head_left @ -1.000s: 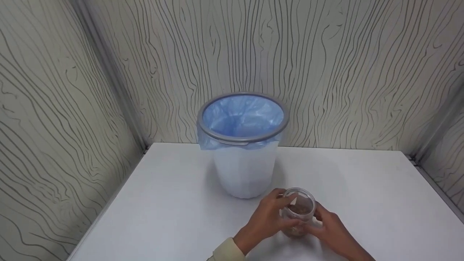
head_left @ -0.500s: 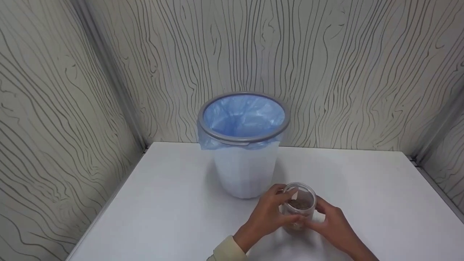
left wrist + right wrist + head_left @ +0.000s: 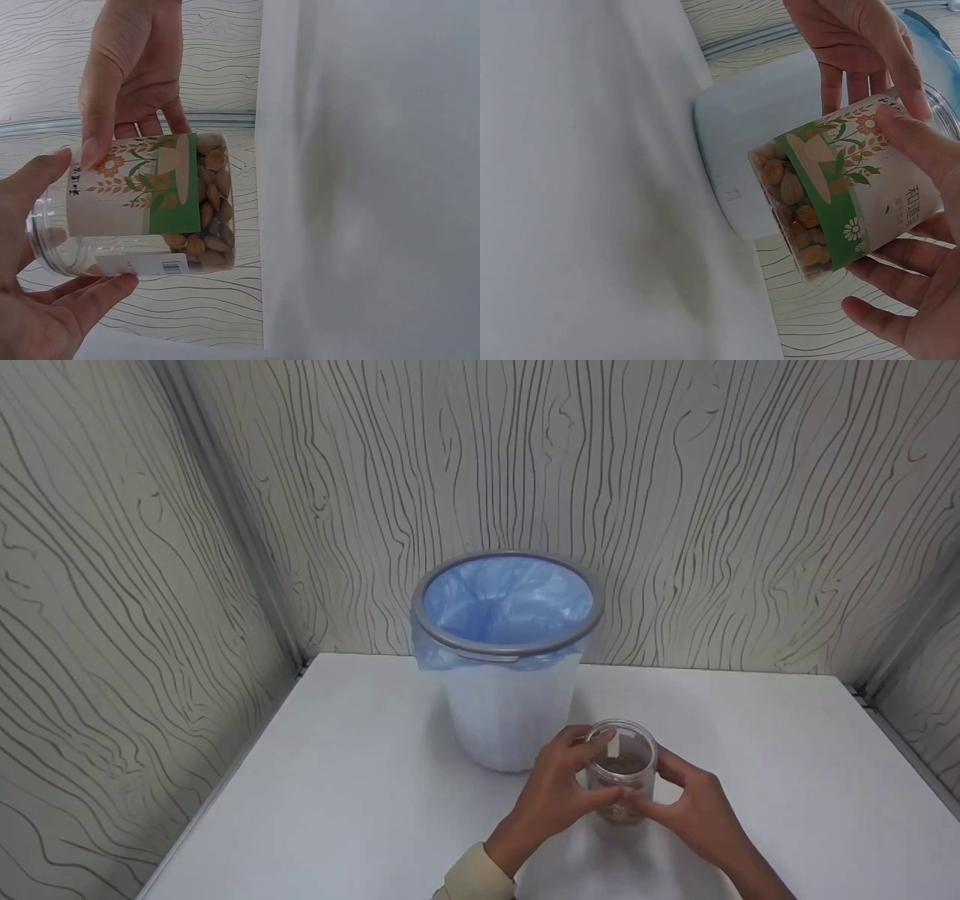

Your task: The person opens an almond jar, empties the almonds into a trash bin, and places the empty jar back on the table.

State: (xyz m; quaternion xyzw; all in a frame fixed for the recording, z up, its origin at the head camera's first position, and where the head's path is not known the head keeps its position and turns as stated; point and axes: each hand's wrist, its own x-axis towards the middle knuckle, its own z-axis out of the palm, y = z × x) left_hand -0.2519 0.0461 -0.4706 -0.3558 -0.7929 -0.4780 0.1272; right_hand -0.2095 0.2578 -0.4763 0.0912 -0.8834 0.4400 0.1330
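An open-topped clear plastic jar point(image 3: 626, 765) is held upright above the white table. Brown almonds point(image 3: 216, 199) fill its lower part, and a white and green label point(image 3: 855, 165) with wheat and flower drawings wraps its side. My left hand point(image 3: 551, 787) grips the jar's left side, with the thumb across the front and the index finger close to the rim. From the right, my right hand point(image 3: 701, 814) holds it with fingers curled behind and thumb on the front. Both thumbs nearly meet on the label. In both wrist views the jar's base hangs apart from the table.
Just behind and left of the jar stands a white bin point(image 3: 514, 712) with a grey rim ring point(image 3: 506, 649) and a blue bag liner point(image 3: 517, 592). Wood-patterned panels point(image 3: 480, 450) enclose the white table point(image 3: 315, 780) at the back and sides.
Both hands have raised the jar, and it has shifted up in the head view. My grip on it looks the same. The bin has stayed in place.
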